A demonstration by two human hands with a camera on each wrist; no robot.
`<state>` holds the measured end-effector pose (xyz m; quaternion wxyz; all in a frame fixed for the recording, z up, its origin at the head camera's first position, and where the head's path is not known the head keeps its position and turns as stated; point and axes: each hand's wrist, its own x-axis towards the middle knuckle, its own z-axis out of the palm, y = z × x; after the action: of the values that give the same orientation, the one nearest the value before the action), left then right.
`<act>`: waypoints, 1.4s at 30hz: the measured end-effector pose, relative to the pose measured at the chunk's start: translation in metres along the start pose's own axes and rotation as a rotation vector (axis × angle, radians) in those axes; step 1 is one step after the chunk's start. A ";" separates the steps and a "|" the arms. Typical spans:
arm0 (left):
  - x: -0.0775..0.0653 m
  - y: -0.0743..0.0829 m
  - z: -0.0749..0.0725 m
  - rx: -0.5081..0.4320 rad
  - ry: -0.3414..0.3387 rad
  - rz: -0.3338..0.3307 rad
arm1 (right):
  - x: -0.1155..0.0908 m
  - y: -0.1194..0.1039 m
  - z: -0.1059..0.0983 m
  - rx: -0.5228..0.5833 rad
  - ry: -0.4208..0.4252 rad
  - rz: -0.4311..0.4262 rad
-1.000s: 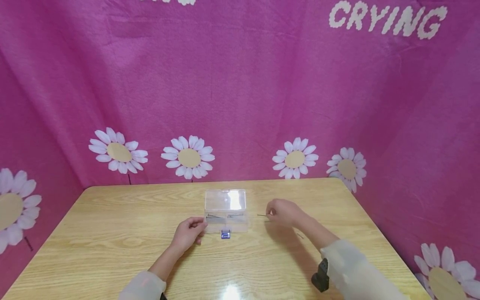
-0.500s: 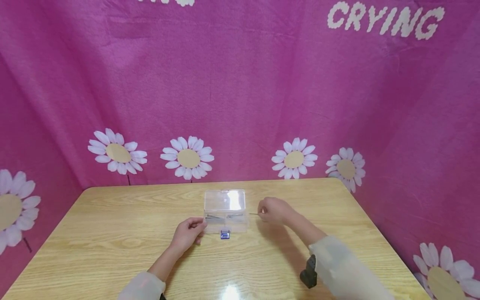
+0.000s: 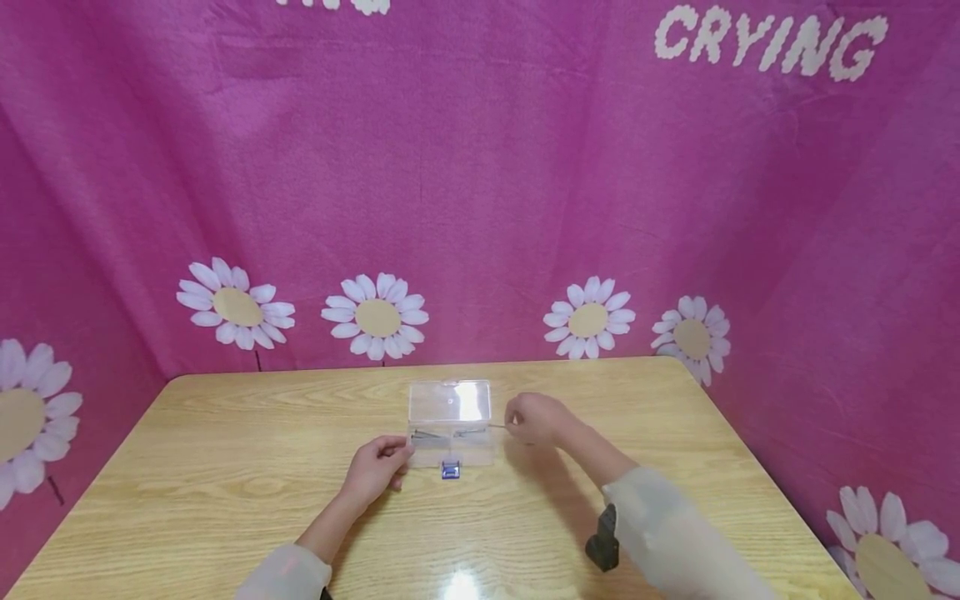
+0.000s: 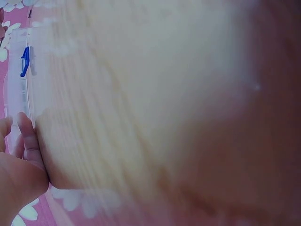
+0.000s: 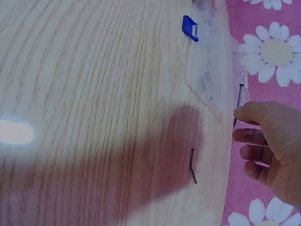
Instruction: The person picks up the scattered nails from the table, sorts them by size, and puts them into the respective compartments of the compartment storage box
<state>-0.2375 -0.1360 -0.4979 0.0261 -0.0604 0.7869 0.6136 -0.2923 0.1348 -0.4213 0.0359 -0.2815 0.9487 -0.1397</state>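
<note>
A clear plastic box (image 3: pixel 472 457) stands on the table with its lid (image 3: pixel 442 402) raised at the back and a blue latch (image 3: pixel 450 470) at its front. Dark nails (image 3: pixel 428 433) lie inside, in the left and right compartments. My left hand (image 3: pixel 372 468) grips the box's left side by the front corner; the left wrist view shows thumb and fingers at the wall. Between thumb and index finger, my right hand (image 3: pixel 536 419) pinches a nail (image 5: pixel 239 98), its head pointing at the box's right edge. Below that hand, two more nails (image 5: pixel 191 161) lie nearly end to end on the table.
The wooden table (image 3: pixel 225 467) reaches back to a pink curtain (image 3: pixel 480 208) printed with daisies. Curtain also hangs along the left and right sides. A dark wrist device (image 3: pixel 603 540) sits at the right sleeve.
My right hand has moved left with the pinched nail, from well right of the box to beside its right edge. The left hand and the box have stayed in place.
</note>
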 end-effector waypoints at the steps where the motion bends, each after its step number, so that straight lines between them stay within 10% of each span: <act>1: 0.000 0.000 0.000 0.000 0.000 0.000 | 0.001 -0.001 0.000 -0.001 -0.001 -0.001; 42: -0.002 0.003 0.000 0.004 0.000 -0.014 | 0.018 -0.022 0.032 0.268 -0.027 0.226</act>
<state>-0.2359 -0.1347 -0.4949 0.0308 -0.0659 0.7877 0.6118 -0.2913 0.0998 -0.4459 0.1012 -0.1677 0.9466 -0.2560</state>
